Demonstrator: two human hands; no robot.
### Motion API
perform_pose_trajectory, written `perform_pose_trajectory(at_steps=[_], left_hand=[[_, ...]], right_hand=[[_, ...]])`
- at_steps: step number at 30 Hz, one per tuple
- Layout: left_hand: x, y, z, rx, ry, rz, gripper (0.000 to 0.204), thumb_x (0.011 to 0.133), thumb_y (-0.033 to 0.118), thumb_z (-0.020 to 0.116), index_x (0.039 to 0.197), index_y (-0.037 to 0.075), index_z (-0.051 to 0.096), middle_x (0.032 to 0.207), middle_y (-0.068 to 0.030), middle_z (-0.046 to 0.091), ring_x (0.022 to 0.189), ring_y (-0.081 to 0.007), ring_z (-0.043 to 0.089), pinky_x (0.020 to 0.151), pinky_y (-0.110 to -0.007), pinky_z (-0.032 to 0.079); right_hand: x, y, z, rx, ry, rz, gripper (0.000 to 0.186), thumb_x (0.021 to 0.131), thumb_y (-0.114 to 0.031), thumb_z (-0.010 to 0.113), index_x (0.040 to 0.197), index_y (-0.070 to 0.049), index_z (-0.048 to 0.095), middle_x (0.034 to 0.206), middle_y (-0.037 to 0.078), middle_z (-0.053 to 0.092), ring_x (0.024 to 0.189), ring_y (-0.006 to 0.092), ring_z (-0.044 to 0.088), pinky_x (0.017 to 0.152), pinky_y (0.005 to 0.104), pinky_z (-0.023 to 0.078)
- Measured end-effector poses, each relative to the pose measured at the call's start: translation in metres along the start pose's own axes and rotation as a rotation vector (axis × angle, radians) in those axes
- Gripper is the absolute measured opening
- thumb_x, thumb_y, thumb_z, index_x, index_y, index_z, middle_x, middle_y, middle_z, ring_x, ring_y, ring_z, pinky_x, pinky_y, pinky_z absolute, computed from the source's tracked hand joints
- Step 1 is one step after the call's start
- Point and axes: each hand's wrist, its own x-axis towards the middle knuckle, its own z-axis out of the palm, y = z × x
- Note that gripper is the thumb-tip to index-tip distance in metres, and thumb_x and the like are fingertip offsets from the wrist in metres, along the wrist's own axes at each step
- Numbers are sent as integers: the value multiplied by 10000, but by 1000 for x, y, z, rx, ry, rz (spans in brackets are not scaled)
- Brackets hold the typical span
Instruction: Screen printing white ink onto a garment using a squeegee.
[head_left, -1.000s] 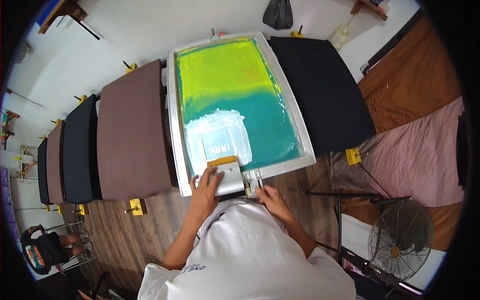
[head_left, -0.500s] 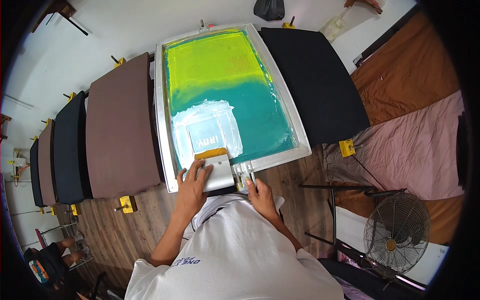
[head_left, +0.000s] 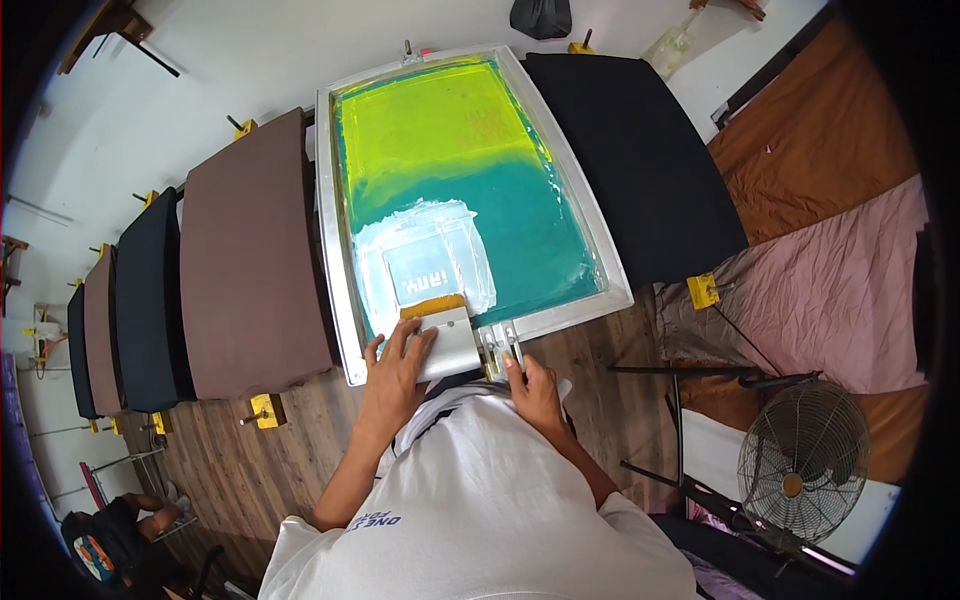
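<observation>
A silk-screen frame (head_left: 618, 270) with a silver-grey rim lies in front of me. Its mesh is teal, with a yellow-green area at the far end and white ink (head_left: 380, 255) around a small design near me. At the frame's near left corner, a squeegee (head_left: 445, 345) with a metal holder and amber blade leans over the rim. My left hand (head_left: 397, 370) grips its left end, fingers curled on the metal and thumb to the side. My right hand (head_left: 537, 390) is closed on a slotted metal bracket (head_left: 501, 345) at the near edge, thumb pressed on it.
Brown (head_left: 255, 260) and black padded boards (head_left: 640, 165) stand in a row on both sides, with yellow clamp blocks (head_left: 264, 411). A wire-caged fan (head_left: 803, 460) is at right, beside hanging cloth (head_left: 800, 270). Another person (head_left: 115, 535) sits at lower left.
The whole view has shifted slightly, with the frame and boards a little further right and lower. Both hands keep their places on the squeegee and bracket.
</observation>
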Motion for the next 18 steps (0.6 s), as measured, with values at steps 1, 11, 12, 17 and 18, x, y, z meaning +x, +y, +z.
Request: perform_pose_trajectory(at_steps=[1, 11, 12, 17, 18], left_hand=[[1, -1, 0, 0, 6, 1, 783, 643, -54, 774, 1352, 134, 497, 1424, -120, 459, 1385, -286, 402, 1113, -531, 295], [7, -2, -5, 36, -42, 4, 786, 645, -50, 773, 1356, 133, 491, 1415, -119, 464, 1378, -286, 408, 1126, -531, 285], [7, -2, -4, 46, -46, 7, 782, 649, -43, 776, 1356, 130, 489, 1416, -120, 464, 1378, -288, 407, 1124, -530, 288], [8, -2, -8, 41, -48, 35, 770, 659, -22, 788, 1353, 122, 487, 1412, -126, 469, 1379, -293, 405, 1118, -527, 300], [9, -3, -9, 34, -42, 44, 770, 656, -18, 793, 1351, 120, 493, 1404, -131, 480, 1372, -298, 414, 1113, -528, 308]], right_hand=[[1, -1, 0, -7, -9, 8, 405, 982, -304, 569, 756, 28, 528, 640, 277, 561, 629, 475, 580, 576, 519, 423], [1, 7, 9, -18, 94, -64, 428, 985, -315, 570, 723, 13, 485, 571, 247, 494, 539, 435, 536, 532, 498, 385], [1, 7, 9, -16, 98, -66, 428, 985, -315, 570, 723, 13, 485, 571, 247, 494, 539, 435, 536, 532, 498, 385], [0, 10, 8, -73, 100, -84, 430, 990, -332, 554, 737, 10, 496, 580, 248, 503, 556, 447, 542, 540, 508, 388], [1, 11, 6, -73, 103, -89, 430, 990, -332, 554, 737, 10, 496, 580, 248, 503, 556, 447, 542, 540, 508, 388]])
